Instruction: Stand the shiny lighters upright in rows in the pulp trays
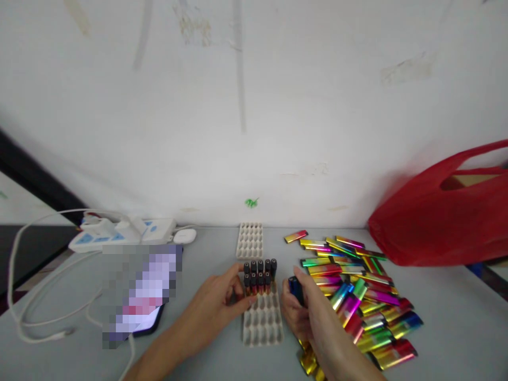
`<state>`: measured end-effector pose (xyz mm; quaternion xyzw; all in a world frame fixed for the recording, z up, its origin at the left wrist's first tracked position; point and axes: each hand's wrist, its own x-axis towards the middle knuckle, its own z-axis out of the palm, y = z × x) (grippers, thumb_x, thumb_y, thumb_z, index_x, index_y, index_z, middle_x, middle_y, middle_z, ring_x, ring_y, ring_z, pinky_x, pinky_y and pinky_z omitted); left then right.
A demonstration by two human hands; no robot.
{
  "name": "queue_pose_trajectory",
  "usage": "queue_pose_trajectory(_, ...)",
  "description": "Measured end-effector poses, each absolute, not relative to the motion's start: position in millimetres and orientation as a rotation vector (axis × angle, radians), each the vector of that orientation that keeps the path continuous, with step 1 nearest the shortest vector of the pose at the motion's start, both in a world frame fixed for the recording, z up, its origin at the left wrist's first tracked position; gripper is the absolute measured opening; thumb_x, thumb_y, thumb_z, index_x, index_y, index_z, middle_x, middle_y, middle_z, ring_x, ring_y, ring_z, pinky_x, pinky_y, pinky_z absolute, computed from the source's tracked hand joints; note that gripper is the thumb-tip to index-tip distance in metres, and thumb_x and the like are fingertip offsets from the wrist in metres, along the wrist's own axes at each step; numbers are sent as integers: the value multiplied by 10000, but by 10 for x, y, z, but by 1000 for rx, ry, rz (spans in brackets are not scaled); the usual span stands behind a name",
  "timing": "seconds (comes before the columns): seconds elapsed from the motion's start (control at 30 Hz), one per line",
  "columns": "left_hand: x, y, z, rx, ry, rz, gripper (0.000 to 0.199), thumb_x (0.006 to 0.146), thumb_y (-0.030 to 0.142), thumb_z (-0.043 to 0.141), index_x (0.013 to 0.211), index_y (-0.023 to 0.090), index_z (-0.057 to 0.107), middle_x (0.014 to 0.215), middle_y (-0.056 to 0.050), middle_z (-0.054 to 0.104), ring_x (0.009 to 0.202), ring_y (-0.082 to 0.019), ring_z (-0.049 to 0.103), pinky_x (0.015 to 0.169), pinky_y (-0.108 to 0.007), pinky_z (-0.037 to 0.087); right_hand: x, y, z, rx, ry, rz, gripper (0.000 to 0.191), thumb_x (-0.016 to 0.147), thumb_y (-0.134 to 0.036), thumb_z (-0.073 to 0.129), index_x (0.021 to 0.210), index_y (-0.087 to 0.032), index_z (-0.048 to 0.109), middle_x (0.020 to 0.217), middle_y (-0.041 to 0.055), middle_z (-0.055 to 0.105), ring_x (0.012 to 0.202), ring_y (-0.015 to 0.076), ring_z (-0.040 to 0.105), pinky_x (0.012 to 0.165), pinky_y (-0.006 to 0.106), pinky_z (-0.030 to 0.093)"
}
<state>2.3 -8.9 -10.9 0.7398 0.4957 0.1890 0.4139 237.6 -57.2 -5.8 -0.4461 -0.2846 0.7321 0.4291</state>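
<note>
A pale moulded tray (263, 324) with rows of small hollows lies in front of me. Several small tubes with black tops and reddish-gold lower parts (257, 281) stand upright in its far rows. My left hand (216, 300) is at the tray's left side, its thumb on the edge and its index finger by the leftmost tubes, the other fingers curled. Just right of the tray, my right hand (311, 307) is closed around a dark blue-black tube (294, 290), whose lower part the fingers hide. Shiny multicoloured tubes with dark ends (359, 304) lie piled beside that hand.
Against the wall lies a second pale moulded tray (250, 241). A red bag (436, 217) stands at the right. On the left are a white power strip (159, 230), a white case (184, 236), loose white cables (39, 341) and a phone (148, 301) with a blurred screen.
</note>
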Motion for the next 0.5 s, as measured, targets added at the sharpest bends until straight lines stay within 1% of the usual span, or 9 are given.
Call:
queue_pose_trajectory(0.17, 25, -80, -121, 1874, 1241, 491, 273, 992, 493, 731, 1087, 244, 668, 784, 39, 663, 696, -211, 601, 659, -299, 366, 2388, -578, -71, -1107, -703, 1815, 728, 896, -890, 714, 674, -251, 444, 607, -98, 237, 541, 93, 100, 502, 260, 65)
queue_pose_trajectory(0.37, 30, -92, -85, 1863, 1251, 488, 269, 991, 498, 736, 1076, 252, 670, 782, 39, 670, 705, -214, 613, 650, -294, 367, 2390, -578, -89, -1082, -680, 1807, 708, 880, -890, 746, 708, -239, 529, 610, -94, 258, 541, 93, 97, 504, 252, 73)
queue_pose_trajectory(0.5, 25, -98, -87, 1865, 1234, 496, 266, 1002, 500, 734, 1062, 252, 657, 784, 41, 660, 698, -212, 610, 644, -293, 359, 2385, -598, -71, -1104, -706, 1785, 696, 888, -871, 750, 697, -232, 551, 608, -89, 269, 539, 99, 119, 490, 258, 78)
